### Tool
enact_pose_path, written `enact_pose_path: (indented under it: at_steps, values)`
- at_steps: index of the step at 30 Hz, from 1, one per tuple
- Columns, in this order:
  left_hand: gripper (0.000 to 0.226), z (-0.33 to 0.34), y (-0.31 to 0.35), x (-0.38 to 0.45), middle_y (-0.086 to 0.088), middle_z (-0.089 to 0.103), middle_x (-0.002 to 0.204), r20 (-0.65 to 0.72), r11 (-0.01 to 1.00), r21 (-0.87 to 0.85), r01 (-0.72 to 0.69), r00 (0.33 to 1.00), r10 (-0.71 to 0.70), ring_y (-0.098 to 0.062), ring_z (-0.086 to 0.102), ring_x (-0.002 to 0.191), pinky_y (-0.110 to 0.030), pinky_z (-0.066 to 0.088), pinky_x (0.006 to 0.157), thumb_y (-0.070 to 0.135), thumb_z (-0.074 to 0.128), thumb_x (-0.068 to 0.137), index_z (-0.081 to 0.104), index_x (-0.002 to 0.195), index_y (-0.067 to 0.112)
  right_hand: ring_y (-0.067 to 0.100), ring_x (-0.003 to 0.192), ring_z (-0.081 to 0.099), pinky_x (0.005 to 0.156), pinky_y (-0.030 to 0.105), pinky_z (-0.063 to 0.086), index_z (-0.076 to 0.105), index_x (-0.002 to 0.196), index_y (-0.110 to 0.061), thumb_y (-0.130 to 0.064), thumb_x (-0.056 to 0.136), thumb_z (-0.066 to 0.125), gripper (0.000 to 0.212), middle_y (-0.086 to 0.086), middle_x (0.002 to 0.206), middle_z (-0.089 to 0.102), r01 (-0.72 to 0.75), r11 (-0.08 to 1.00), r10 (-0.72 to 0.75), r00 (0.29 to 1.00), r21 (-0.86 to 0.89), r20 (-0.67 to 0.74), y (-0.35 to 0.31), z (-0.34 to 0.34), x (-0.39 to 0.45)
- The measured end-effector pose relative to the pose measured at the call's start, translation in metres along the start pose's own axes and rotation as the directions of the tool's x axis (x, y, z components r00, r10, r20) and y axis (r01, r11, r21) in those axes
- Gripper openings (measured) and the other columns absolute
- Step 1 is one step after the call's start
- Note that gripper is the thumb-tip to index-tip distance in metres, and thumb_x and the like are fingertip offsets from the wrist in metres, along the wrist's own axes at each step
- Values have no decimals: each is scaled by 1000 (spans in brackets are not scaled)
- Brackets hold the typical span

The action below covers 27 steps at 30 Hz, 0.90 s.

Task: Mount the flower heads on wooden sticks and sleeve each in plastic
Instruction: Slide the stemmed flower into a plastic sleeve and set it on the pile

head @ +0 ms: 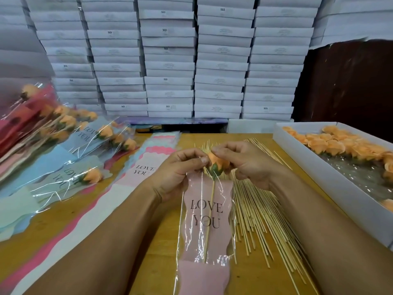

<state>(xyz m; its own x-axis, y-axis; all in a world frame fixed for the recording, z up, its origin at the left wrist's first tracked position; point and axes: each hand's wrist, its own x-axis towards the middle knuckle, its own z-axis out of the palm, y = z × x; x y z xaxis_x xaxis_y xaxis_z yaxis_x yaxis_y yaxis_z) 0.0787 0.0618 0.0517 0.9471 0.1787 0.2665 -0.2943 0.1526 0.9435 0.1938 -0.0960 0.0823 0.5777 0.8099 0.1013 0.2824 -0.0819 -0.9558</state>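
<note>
An orange flower head [219, 162] with a green base sits on a wooden stick [209, 218] that runs down inside a pink plastic sleeve [205, 237] printed LOVE YOU. My left hand [180, 171] pinches the sleeve's clear top edge just left of the flower. My right hand [244, 162] pinches the clear film at the flower's top right. The sleeve hangs toward me over the table.
Loose wooden sticks [261, 220] lie fanned on the wooden table [148, 252] to the right. A white box [331, 177] of orange flower heads stands at far right. Empty sleeves [146, 167] and finished sleeved flowers [70, 133] pile at left. Stacked white cartons [170, 60] fill the back.
</note>
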Motion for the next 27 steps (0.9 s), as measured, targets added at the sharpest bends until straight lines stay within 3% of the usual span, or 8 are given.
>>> enact_pose_path:
  at_steps: [3,8,11,14,19,23,26,27]
  values:
    - [3,1,-1,0,-9,68,76,-35,1000,-4,9,999,-9,-17,65,64,-24,54,59,10,69,83,69,80,9,5,65,48,56,20,35,69,83,-23,-57,76,70,35,-4,74,64,23,1000,-23,1000,-20,-10,2,2,1]
    - [11,4,-2,3,-9,67,74,-69,999,-21,-34,997,32,-17,65,64,-25,56,60,8,64,81,61,87,-1,8,74,65,62,14,46,73,105,-3,-64,70,68,71,6,90,75,57,998,-58,998,28,28,5,6,3]
    - [18,7,-4,4,-12,66,79,-106,999,-10,-50,993,48,-19,64,69,-27,56,66,10,65,80,61,91,-3,9,78,71,74,25,48,75,104,-10,-65,69,69,65,3,91,78,34,999,-36,997,33,63,7,9,4]
    - [27,8,-7,5,-19,62,85,-171,998,9,-64,983,65,-27,59,72,-35,50,68,15,70,77,64,96,-3,11,72,71,63,21,51,73,96,-12,-62,69,73,56,2,84,77,18,999,-22,994,38,105,7,11,3]
    - [12,7,-6,4,-8,64,79,-111,999,33,-38,993,42,-18,63,68,-27,54,60,23,69,82,67,87,11,7,60,63,56,18,49,65,87,-9,-44,63,81,46,-3,71,70,-15,997,4,989,76,146,6,12,2]
    - [29,1,0,3,-5,57,76,-41,964,-180,197,977,-207,-18,43,56,-26,20,51,43,53,90,64,91,16,8,62,60,60,22,47,65,76,-17,-35,63,81,27,-4,71,69,-25,989,5,991,146,134,7,7,3]
    - [14,-8,2,2,-1,59,70,82,952,-228,206,978,-192,-9,35,41,-17,19,37,12,51,84,59,96,12,10,67,63,65,26,51,69,76,-18,-32,64,81,22,-4,75,70,0,970,-31,992,242,122,8,2,4]
    - [22,-10,2,0,-1,60,69,115,962,-196,193,978,-173,-7,35,40,-16,23,35,2,50,81,57,100,10,9,67,64,64,24,52,70,75,-19,-32,65,81,20,-5,75,71,8,966,-39,992,257,117,8,1,4]
